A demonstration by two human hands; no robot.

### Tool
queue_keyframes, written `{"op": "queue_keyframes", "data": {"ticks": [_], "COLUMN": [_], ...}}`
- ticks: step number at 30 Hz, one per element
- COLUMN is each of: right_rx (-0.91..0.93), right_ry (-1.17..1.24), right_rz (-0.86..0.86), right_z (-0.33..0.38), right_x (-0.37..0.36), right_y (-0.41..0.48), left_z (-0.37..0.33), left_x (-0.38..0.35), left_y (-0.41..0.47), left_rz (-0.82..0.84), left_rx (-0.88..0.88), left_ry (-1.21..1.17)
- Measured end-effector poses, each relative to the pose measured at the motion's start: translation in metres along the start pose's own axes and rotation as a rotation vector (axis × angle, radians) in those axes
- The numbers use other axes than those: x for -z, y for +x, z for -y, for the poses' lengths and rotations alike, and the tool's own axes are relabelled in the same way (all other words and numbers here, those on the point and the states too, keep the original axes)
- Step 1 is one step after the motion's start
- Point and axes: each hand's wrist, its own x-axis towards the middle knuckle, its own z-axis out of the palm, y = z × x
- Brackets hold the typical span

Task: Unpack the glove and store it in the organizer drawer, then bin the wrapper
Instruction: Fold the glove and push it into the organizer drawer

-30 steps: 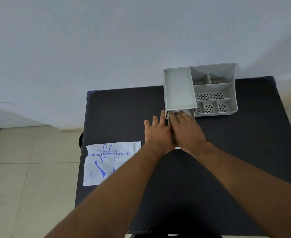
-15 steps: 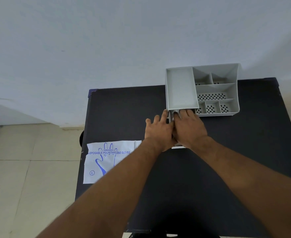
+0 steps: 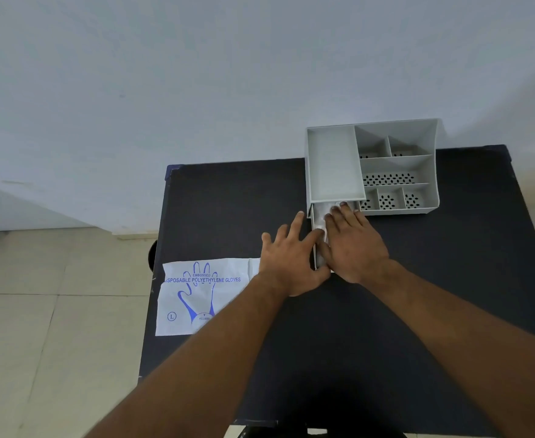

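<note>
A grey organizer [image 3: 398,165] with several compartments stands at the back of the black table [image 3: 228,216]. Its drawer [image 3: 317,216] is pulled out toward me at the organizer's front left. A crumpled clear glove [image 3: 324,213] lies in the drawer. My right hand [image 3: 353,245] lies flat over the drawer with fingertips pressing on the glove. My left hand [image 3: 291,262] rests on the table against the drawer's left side, fingers spread. The white wrapper [image 3: 203,295], printed with a blue glove outline, lies flat at the table's left edge.
Behind the table rises a pale wall [image 3: 196,74]. Tiled floor [image 3: 38,311] shows to the left. A dark round object [image 3: 152,256] peeks out beside the table's left edge.
The drawer has come further out toward me, and the glove now shows inside it. My left hand has shifted slightly left, away from my right hand.
</note>
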Motion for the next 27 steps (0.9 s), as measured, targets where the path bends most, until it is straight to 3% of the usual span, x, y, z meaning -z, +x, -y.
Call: {"op": "queue_keyframes", "data": {"ticks": [4,14,27], "right_rx": [0.002,-0.016,-0.003], "right_ry": [-0.047,0.11,0.135], "right_rz": [0.019,-0.066,-0.018], "right_z": [-0.002,0.004,0.004], "right_x": [0.001,0.004,0.004], "right_y": [-0.003,-0.013,-0.012], "left_z": [-0.001,-0.012,-0.008], "left_x": [0.009,0.011,0.014], "left_y": [0.006,0.021,0.02], "left_rz": [0.021,0.188,0.076], "left_rx": [-0.056,0.004,0.015], "left_ry": [0.163,0.223,0.231]}}
